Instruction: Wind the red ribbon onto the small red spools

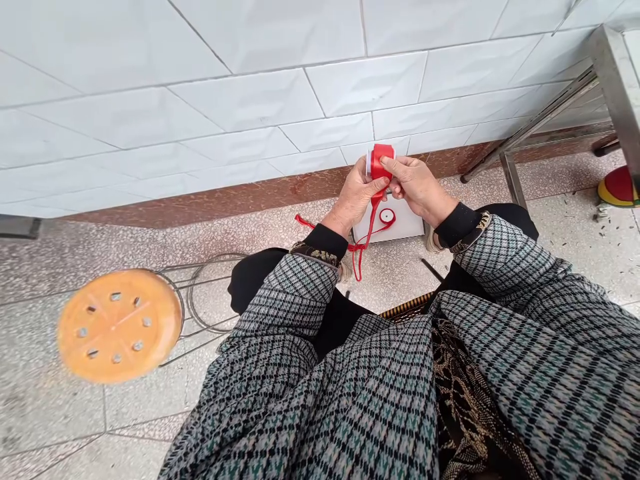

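Note:
Both hands hold a spool of wide red ribbon (383,155) up in front of the wall. My left hand (356,195) grips the spool's white-edged left side, its thumb pressed on the ribbon low down. From the right, my right hand (417,183) is closed on the same ribbon, with its thumb lying over the front. A narrow tail of ribbon (371,223) hangs below the hands and loops near the floor. Beneath them, a small roll of narrow red ribbon (387,216) rests on a white flat-topped box or board (410,223).
An orange round-topped stool (120,327) with metal legs lies on its side on the speckled floor at left. A metal table frame (560,100) stands at right, a red and yellow ball (617,187) near it. White wall tiles (270,100) rise ahead.

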`<state>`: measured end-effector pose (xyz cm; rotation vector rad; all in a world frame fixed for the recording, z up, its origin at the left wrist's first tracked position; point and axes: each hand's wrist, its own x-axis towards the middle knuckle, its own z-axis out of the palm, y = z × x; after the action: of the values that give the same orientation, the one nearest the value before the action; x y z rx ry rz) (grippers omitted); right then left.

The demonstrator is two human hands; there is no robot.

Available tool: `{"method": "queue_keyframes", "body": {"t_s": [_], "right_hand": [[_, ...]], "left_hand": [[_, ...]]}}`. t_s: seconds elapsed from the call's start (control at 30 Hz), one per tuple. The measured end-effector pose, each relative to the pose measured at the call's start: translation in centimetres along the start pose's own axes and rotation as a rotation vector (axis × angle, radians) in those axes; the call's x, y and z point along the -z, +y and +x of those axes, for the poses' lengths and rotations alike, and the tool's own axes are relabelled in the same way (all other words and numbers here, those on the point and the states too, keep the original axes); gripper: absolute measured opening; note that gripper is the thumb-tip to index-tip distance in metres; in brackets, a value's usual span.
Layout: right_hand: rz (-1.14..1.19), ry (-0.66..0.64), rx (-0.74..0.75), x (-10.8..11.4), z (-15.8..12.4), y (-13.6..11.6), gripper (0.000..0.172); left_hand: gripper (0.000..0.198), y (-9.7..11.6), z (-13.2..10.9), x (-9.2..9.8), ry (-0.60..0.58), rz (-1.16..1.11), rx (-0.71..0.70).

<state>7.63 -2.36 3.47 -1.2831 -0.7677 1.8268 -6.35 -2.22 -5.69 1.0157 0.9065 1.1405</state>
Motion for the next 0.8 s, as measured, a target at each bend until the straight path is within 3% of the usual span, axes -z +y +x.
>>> {"method": "queue_keyframes", "body": {"t_s": [0.27,0.5,0.63,0.8], "right_hand": [[0.282,0.056,-0.206,0.7,0.7,-1.2,0.017],[0.36,0.067,-0.279,0.5,0.2,-1.9,0.024],[0.312,0.054,-0.253,0.5,0.0,-1.6,0.022],[0.072,-0.038,-0.076,0.1,-0.5,-0.6,0.029]], "left_hand": [[0.082,-0.3,0.1,0.8,0.011,0.093,-0.01],[0.083,0.0,0.3,0.9,-0.016,0.15,-0.015],[0.079,-0.3,0.2,1.0,-0.02,0.12,-0.005],[0.07,-0.3,0.0,0.7,-0.011,0.013,0.003]]}}
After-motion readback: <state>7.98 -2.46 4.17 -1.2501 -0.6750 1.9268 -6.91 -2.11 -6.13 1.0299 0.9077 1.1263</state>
